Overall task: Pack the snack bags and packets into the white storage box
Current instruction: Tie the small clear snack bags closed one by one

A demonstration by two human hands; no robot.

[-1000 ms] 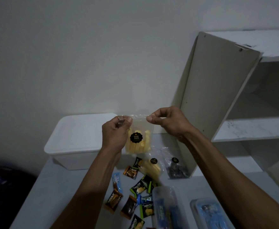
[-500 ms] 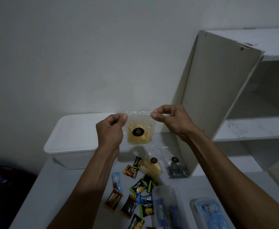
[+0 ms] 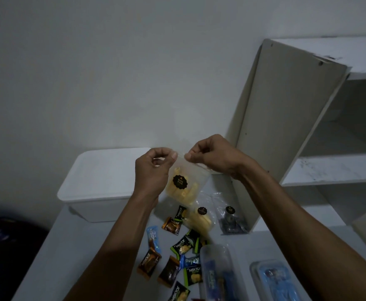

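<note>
left hand (image 3: 151, 170): raised above the table, thumb and forefinger pinched on the top left corner of the clear snack bag
right hand (image 3: 214, 156): raised just beside the left, fingers (image 3: 188, 156) pinched on the top edge of the same bag, a bit right of the left pinch
clear snack bag (image 3: 183, 184): held in the air by both hands, tilted, top edge slanting down to the right; yellow stick snacks inside, round black sticker on the front; hangs in front of the right end of the box
white storage box (image 3: 104, 183): on the table against the wall, behind the left hand; flat white lid on it, closed
table (image 3: 69, 246): pale, carries the box and the loose snacks
second yellow bag (image 3: 200, 219): lying on the table below the held bag, same black sticker
dark bag (image 3: 231, 221): clear bag with dark contents and a black sticker, on the table just right of the second yellow bag, at the foot of the shelf unit
small packets (image 3: 177, 250): scattered on the table between the forearms, green, brown and blue wrappers, some overlapping
clear tubs (image 3: 219, 274): two at the bottom edge, blue items inside, contents blurred
shelf unit (image 3: 290, 127): white, at right, side panel facing the hands
lighting: dim, fine print mostly unreadable
</note>
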